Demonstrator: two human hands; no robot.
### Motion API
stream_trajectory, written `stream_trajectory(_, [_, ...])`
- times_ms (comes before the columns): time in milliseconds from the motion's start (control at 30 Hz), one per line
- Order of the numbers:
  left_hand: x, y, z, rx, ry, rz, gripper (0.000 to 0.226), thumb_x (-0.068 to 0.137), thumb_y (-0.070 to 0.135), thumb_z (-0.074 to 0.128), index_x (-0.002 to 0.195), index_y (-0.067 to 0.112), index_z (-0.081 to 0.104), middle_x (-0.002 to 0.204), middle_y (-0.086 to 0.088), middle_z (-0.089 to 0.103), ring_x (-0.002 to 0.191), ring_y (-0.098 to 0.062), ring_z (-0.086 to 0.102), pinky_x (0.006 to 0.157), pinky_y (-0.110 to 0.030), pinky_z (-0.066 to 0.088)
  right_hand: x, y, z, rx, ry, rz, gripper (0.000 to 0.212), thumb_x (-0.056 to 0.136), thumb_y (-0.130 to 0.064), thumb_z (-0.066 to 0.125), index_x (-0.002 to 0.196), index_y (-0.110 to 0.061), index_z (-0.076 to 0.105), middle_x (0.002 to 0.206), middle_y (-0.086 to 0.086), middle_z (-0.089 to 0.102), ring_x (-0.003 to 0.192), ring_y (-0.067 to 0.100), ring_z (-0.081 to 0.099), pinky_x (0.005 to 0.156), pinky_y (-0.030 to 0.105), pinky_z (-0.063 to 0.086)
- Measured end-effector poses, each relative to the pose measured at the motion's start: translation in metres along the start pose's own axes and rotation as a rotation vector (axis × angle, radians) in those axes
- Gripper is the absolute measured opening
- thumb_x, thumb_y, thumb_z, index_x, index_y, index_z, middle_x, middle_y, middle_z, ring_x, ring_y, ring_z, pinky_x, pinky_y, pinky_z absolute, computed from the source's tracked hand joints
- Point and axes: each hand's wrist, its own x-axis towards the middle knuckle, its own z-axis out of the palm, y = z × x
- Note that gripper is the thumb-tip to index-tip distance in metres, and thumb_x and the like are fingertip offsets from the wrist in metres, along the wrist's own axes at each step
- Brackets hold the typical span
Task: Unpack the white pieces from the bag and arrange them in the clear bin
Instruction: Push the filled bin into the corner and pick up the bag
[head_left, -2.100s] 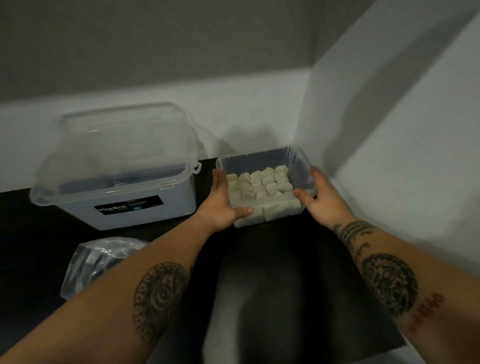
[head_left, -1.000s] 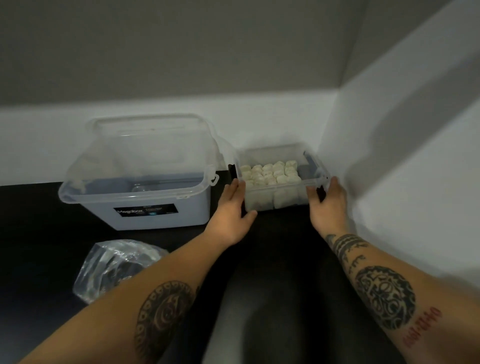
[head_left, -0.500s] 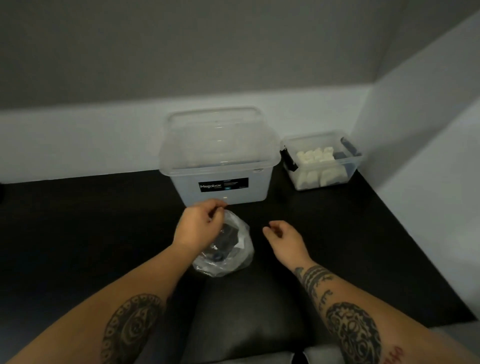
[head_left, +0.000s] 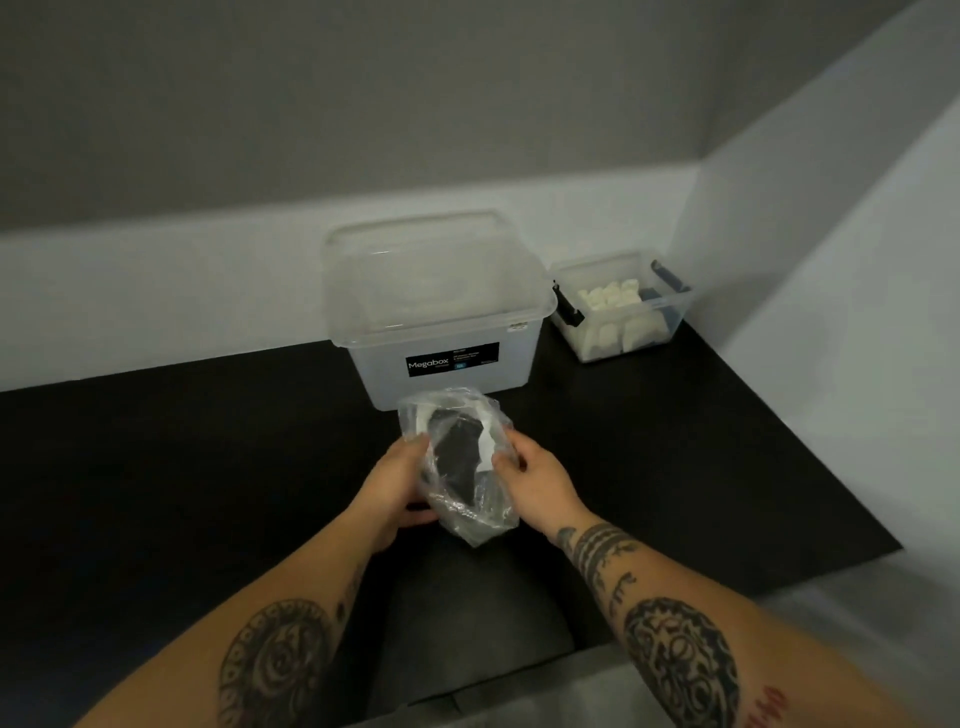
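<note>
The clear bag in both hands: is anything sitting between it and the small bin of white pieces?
Nothing visible blocks it. The clear bag, held by the left hand and right hand, faces bare black table toward the small bin; the Megabox container stands left of that path.

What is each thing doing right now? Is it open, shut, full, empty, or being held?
Crinkly clear plastic bag: held up off the black tabletop, mouth open, looks empty.
Left hand: grips the bag's left side.
Right hand: pinches the bag's right edge.
Small clear plastic bin: lidless, filled with white pieces.
Big clear Megabox tub: lid on.
</note>
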Motion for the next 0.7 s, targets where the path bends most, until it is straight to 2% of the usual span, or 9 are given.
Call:
stream_trajectory(67, [-0.004, 0.015, 0.014, -0.021, -0.145, -0.006, 0.062, 0.089, 0.078, 0.050, 0.135, 0.038, 0.058, 0.127, -0.004, 0.070, 0.113, -0.031, 0.069, 0.084, -0.050, 0.062, -0.005, -0.011, 0.001, -0.089, -0.080, -0.055, 0.047, 0.101, -0.041, 0.048, 0.148, -0.045, 0.043, 0.148, -0.011, 0.049, 0.134, 0.012, 0.049, 0.113, 0.040, 0.043])
stream_trajectory(133, [-0.003, 0.028, 0.032, 0.038, -0.227, -0.006, 0.076, 0.078, 0.087, 0.054, 0.138, 0.040, 0.053, 0.131, -0.004, 0.065, 0.118, -0.033, 0.065, 0.081, -0.051, 0.063, -0.016, -0.020, 0.003, -0.223, -0.181, -0.079, 0.054, 0.099, -0.045, 0.044, 0.152, -0.050, 0.033, 0.158, -0.010, 0.032, 0.145, 0.014, 0.030, 0.118, 0.044, 0.034])
stream_trajectory(200, [-0.002, 0.034, 0.052, 0.125, -0.176, 0.018, 0.065, 0.084, 0.077, 0.057, 0.137, 0.039, 0.050, 0.126, -0.003, 0.066, 0.113, -0.030, 0.067, 0.080, -0.051, 0.063, -0.028, -0.025, 0.001, -0.354, -0.222, -0.079, 0.054, 0.102, -0.034, 0.045, 0.153, -0.044, 0.034, 0.157, -0.010, 0.027, 0.144, 0.015, 0.021, 0.115, 0.037, 0.030])
stream_trajectory(300, [0.004, 0.031, 0.074, 0.116, -0.031, 0.114, 0.035, 0.099, 0.036, 0.055, 0.133, 0.031, 0.057, 0.114, -0.005, 0.073, 0.099, -0.026, 0.074, 0.082, -0.047, 0.063, -0.046, -0.014, -0.012, -0.348, -0.198, -0.119, 0.047, 0.102, -0.031, 0.052, 0.149, -0.035, 0.046, 0.152, -0.009, 0.031, 0.140, 0.013, 0.023, 0.118, 0.031, 0.023])
stream_trajectory(400, [0.009, 0.024, 0.080, 0.044, 0.010, 0.136, 0.036, 0.096, 0.015, 0.055, 0.127, 0.031, 0.064, 0.111, -0.009, 0.075, 0.094, -0.030, 0.076, 0.076, -0.048, 0.064, -0.069, 0.003, -0.033, -0.114, 0.097, -0.184, 0.043, 0.098, -0.033, 0.065, 0.140, -0.031, 0.057, 0.145, -0.010, 0.041, 0.135, 0.006, 0.038, 0.119, 0.033, 0.033])
stream_trajectory(467, [0.010, 0.022, 0.090, 0.035, 0.001, 0.128, 0.044, 0.090, 0.009, 0.057, 0.125, 0.034, 0.064, 0.114, -0.009, 0.074, 0.095, -0.032, 0.076, 0.074, -0.050, 0.065, -0.083, 0.018, -0.051, 0.040, 0.263, -0.125, 0.071, 0.088, -0.043, 0.074, 0.150, -0.036, 0.040, 0.150, -0.013, 0.032, 0.136, 0.009, 0.039, 0.115, 0.037, 0.041])
stream_trajectory(567, [-0.010, 0.025, 0.124, 0.062, -0.058, 0.126, 0.045, 0.092, -0.002, 0.052, 0.121, 0.031, 0.063, 0.114, -0.010, 0.072, 0.097, -0.031, 0.075, 0.081, -0.050, 0.064, -0.101, 0.036, -0.074, 0.056, 0.130, -0.094, 0.117, 0.072, -0.058, 0.083, 0.159, -0.043, 0.006, 0.153, -0.022, 0.010, 0.142, 0.011, 0.033, 0.118, 0.038, 0.037])
stream_trajectory(633, [-0.023, 0.025, 0.150, 0.103, -0.151, 0.076, 0.041, 0.096, -0.002, 0.052, 0.122, 0.027, 0.064, 0.115, -0.012, 0.072, 0.095, -0.032, 0.076, 0.079, -0.048, 0.065, -0.108, 0.044, -0.085, -0.014, 0.142, -0.171, 0.113, 0.077, -0.050, 0.082, 0.159, -0.040, 0.005, 0.157, -0.020, 0.007, 0.146, 0.007, 0.026, 0.122, 0.033, 0.028])
stream_trajectory(700, [-0.037, 0.022, 0.172, 0.150, -0.285, 0.010, 0.034, 0.098, 0.003, 0.057, 0.121, 0.025, 0.066, 0.117, -0.016, 0.073, 0.093, -0.032, 0.078, 0.076, -0.044, 0.065, -0.115, 0.047, -0.099, 0.042, 0.277, -0.196, 0.097, 0.084, -0.045, 0.077, 0.160, -0.033, 0.017, 0.162, -0.010, 0.016, 0.146, 0.009, 0.028, 0.121, 0.033, 0.030])
